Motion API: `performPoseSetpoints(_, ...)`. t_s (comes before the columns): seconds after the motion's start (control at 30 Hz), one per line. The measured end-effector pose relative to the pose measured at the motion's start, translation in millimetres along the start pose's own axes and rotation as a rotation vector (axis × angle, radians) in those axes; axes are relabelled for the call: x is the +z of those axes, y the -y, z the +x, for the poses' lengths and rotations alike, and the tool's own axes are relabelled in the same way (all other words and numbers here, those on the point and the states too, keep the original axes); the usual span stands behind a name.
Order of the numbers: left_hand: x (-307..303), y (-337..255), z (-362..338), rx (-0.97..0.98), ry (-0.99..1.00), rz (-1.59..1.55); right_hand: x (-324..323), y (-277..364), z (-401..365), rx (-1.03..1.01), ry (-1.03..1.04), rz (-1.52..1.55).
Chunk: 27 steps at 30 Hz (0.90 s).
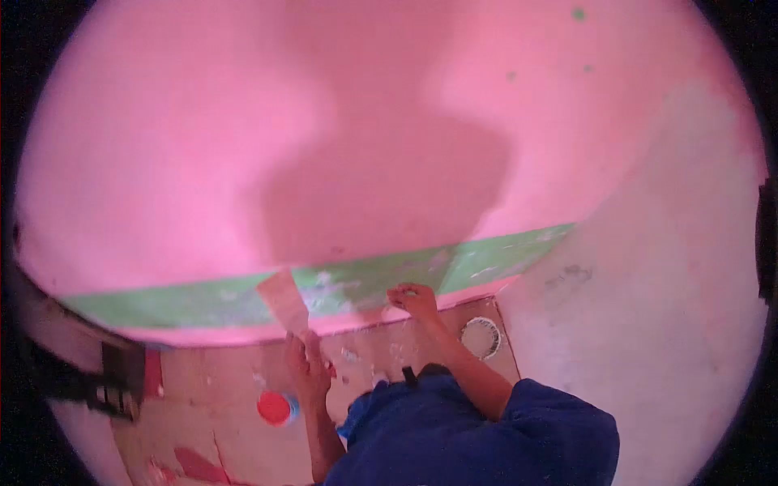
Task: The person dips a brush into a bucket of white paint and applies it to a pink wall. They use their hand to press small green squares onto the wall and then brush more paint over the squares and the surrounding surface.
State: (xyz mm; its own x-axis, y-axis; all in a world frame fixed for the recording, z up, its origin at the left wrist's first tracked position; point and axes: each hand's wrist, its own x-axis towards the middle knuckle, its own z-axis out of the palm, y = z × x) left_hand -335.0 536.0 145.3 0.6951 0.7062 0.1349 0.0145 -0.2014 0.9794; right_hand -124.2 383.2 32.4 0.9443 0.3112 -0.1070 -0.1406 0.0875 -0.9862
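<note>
My left hand (310, 364) is closed on the handle of a wide, flat scraper (284, 301). Its blade points up, in front of the green band (365, 283) low on the pink wall (162, 186). To the right, my right hand (413, 298) is closed close to the same green band. What its fingers hold, if anything, is too small to make out. Whitish patches mark the green band between and around my hands.
A red-topped container (277, 408) stands left of my left forearm. A round white-rimmed container (480, 338) sits in the floor's right corner. Dark furniture (113, 385) is at the far left. A pale wall (648, 324) rises at the right.
</note>
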Motion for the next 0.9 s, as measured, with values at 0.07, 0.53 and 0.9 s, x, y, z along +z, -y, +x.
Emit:
performPoseSetpoints(0.07, 5.8, -27.8, 1.5, -0.075, 0.081, -0.099, -10.8, 59.0, -22.4, 0.101, -0.120, 0.186)
performPoseSetpoints(0.53, 103.7, -104.8, 25.6, 0.268, 0.409, -0.223, 2.5, 385.6, 29.1, -1.268, -0.546, -0.238)
performPoseSetpoints(0.9, 111.8, -122.4, 24.3, 0.224, 0.381, -0.185, 15.0, 381.4, 53.6, -1.436, -0.720, -0.348)
